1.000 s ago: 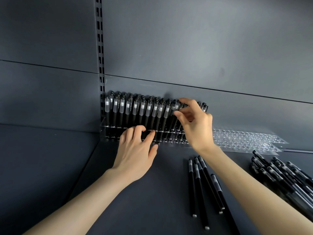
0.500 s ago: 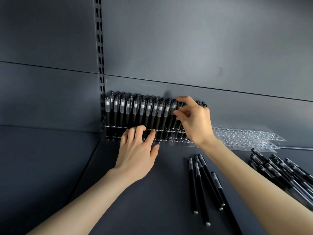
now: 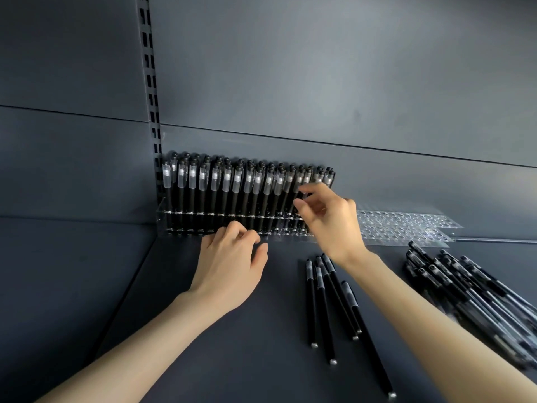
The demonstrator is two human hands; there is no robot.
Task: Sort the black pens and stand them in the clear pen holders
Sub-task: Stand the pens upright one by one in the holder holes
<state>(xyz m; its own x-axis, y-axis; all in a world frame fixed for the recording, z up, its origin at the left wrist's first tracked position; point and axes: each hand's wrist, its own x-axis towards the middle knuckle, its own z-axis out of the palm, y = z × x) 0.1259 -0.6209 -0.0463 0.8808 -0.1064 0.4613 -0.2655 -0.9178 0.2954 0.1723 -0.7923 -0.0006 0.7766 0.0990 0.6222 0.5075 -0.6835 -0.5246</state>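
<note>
A clear pen holder (image 3: 168, 219) stands against the back wall, filled with several upright black pens (image 3: 232, 187). My right hand (image 3: 331, 222) hovers at the row's right end, thumb and forefinger apart beside the last pens, holding nothing. My left hand (image 3: 232, 266) lies on the shelf just in front of the holder, fingers loosely curled and holding nothing. Several loose black pens (image 3: 325, 301) lie on the shelf under my right forearm. To the right of the full holder stands an empty clear pen holder (image 3: 406, 225).
A large pile of black pens (image 3: 470, 292) lies at the right on the dark shelf (image 3: 261, 359). A slotted metal upright (image 3: 152, 112) runs up the grey back wall at the left. The shelf's side seam runs along the left.
My right hand has let go of the pen top it pinched and dropped lower with fingers spread. My left hand's fingers have come off the holder's front and curled back.
</note>
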